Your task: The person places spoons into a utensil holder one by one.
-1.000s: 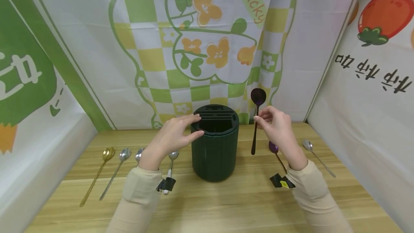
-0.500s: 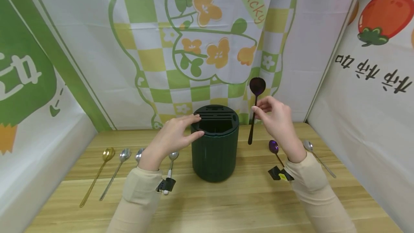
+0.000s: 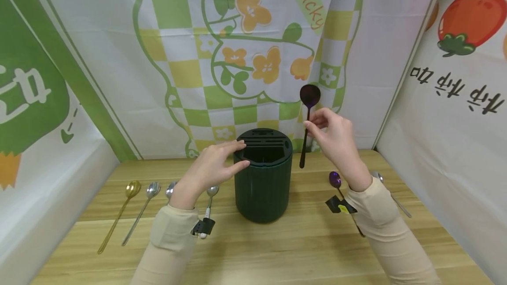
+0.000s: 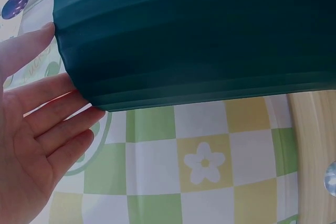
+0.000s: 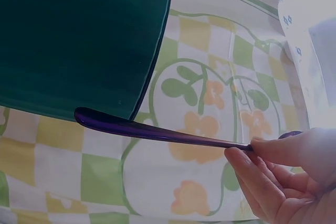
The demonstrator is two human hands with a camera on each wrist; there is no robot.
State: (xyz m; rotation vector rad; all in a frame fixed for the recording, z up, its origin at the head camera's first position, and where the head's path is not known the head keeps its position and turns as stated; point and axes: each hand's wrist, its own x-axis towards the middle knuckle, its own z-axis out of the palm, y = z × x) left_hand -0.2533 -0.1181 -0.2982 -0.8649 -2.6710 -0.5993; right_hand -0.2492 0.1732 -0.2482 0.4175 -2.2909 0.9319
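Observation:
A dark green ribbed utensil holder (image 3: 262, 195) stands upright on the table, its black top (image 3: 263, 134) having slots and one large opening. My left hand (image 3: 210, 166) rests at the left rim, thumb and fingers spread and fairly straight; the left wrist view shows the fingertips along the rim. To the holder's right, my right hand (image 3: 334, 140) pinches a dark purple long-handled spoon (image 3: 310, 96) mid-handle between thumb and fingers. The spoon's round bowl points up, and its handle end hangs down above the table. In the right wrist view the handle (image 5: 157, 132) overlaps the holder's edge.
Left on the wooden table (image 3: 253, 254) lie a gold spoon (image 3: 126, 197) and several silver ones, including one with a white handle (image 3: 207, 212). A smaller purple spoon (image 3: 335, 180) and a silver spoon (image 3: 402, 206) lie under and beside the right forearm. Printed cloth (image 3: 190, 74) hangs behind.
My right hand has lifted the dark purple spoon and carried it a little left, closer to the holder. The left hand has stayed at the rim.

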